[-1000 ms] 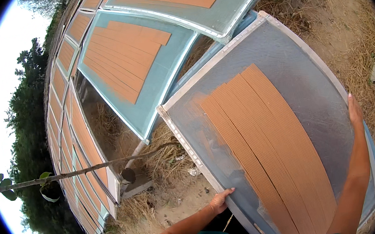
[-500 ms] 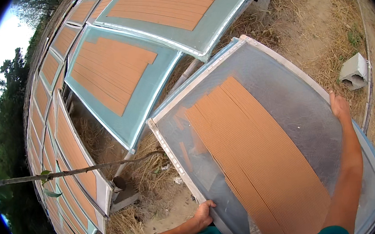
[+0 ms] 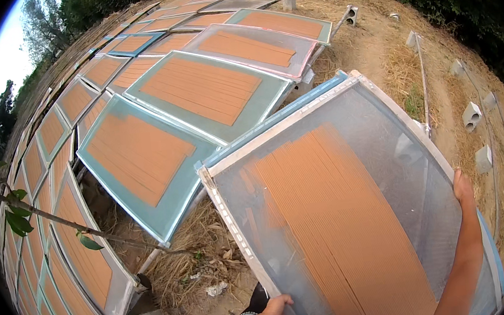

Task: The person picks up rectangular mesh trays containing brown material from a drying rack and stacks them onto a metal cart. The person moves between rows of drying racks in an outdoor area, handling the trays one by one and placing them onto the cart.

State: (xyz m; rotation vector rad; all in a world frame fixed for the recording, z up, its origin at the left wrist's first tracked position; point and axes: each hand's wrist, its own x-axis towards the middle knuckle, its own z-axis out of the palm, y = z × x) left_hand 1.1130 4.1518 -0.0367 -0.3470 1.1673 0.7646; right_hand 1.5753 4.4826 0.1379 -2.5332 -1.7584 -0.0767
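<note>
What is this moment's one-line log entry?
left hand: holds left edge of framed screen; right hand: holds right edge; ribbed orange-brown strips: on screen

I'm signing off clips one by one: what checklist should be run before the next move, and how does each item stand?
1. Left hand on the frame: ok, gripping its left edge.
2. Right hand on the frame: ok, at its right edge.
3. Brown strips lying within the frame: ok at the far end; cannot tell at the near end, which runs out of the picture.
4. Just one frame in hand: cannot tell; a blue edge shows beyond its right side.
5. Frame apart from the teal frame: cannot tell; they meet or overlap in this view.
6. Twig clear of the frame: ok, a gap shows.
</note>
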